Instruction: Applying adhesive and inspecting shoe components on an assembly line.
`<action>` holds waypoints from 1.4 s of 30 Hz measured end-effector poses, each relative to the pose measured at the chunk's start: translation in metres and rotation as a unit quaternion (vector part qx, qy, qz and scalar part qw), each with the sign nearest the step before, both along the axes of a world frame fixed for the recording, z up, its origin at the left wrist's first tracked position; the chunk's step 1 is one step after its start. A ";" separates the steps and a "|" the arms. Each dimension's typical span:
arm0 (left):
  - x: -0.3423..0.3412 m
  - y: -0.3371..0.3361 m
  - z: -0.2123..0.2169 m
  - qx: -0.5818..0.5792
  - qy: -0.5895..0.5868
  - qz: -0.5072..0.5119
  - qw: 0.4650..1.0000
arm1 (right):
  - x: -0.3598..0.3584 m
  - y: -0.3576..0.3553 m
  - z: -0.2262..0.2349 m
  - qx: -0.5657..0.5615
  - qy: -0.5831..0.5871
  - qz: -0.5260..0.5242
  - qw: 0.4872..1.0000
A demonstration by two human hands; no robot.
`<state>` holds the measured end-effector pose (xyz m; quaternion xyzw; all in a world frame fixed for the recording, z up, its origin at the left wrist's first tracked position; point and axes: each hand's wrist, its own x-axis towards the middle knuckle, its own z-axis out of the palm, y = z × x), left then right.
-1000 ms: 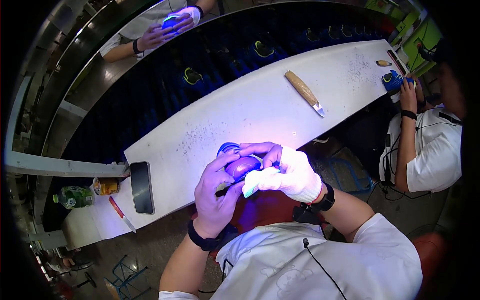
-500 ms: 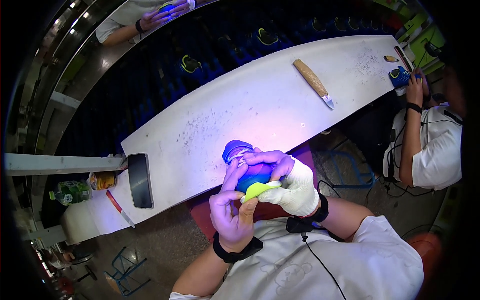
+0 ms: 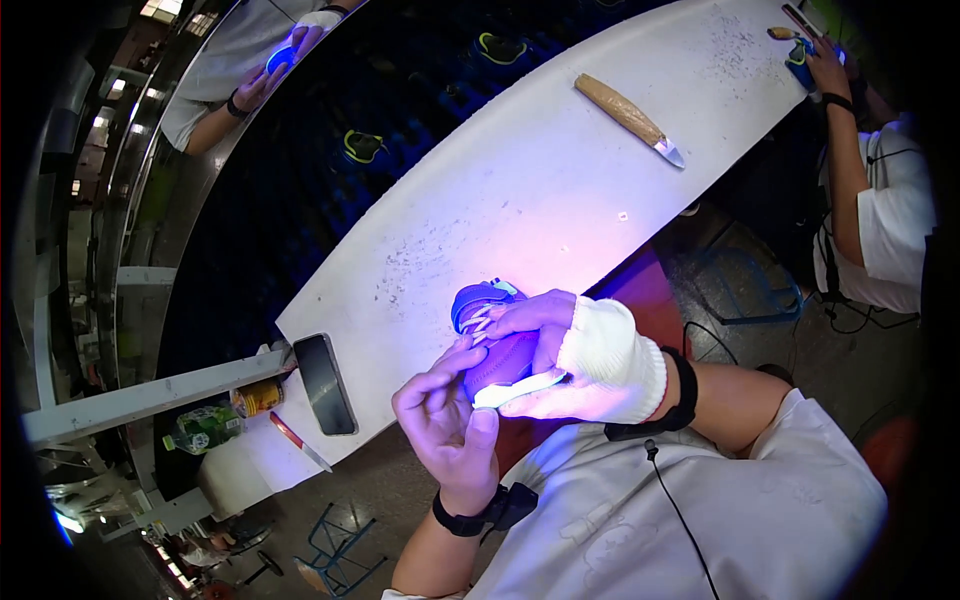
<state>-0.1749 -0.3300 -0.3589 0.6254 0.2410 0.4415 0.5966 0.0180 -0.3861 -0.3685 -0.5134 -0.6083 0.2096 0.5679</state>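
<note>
A small blue-purple shoe (image 3: 492, 345) with white laces and a pale sole is held above the near edge of the white table (image 3: 520, 190), glowing under violet light. My right hand (image 3: 580, 355), in a white fingerless glove, wraps around its side and sole. My left hand (image 3: 450, 425), bare with a black wristband, grips the sole end with the thumb and rests its fingers on the upper.
A black phone (image 3: 325, 383) and a red-handled tool (image 3: 296, 441) lie at the table's left end, next to a green bottle (image 3: 203, 428). A wooden-handled knife (image 3: 630, 120) lies farther along. A person at right (image 3: 880, 220) and another across the dark conveyor (image 3: 250, 80) handle blue items.
The shoe and both hands have shifted a little toward me and off the table edge. My left thumb now presses on the pale sole.
</note>
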 end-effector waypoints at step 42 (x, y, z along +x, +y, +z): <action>-0.036 0.033 0.025 -0.005 0.395 -0.034 0.918 | -0.038 0.008 -0.095 0.098 -0.156 -0.079 0.980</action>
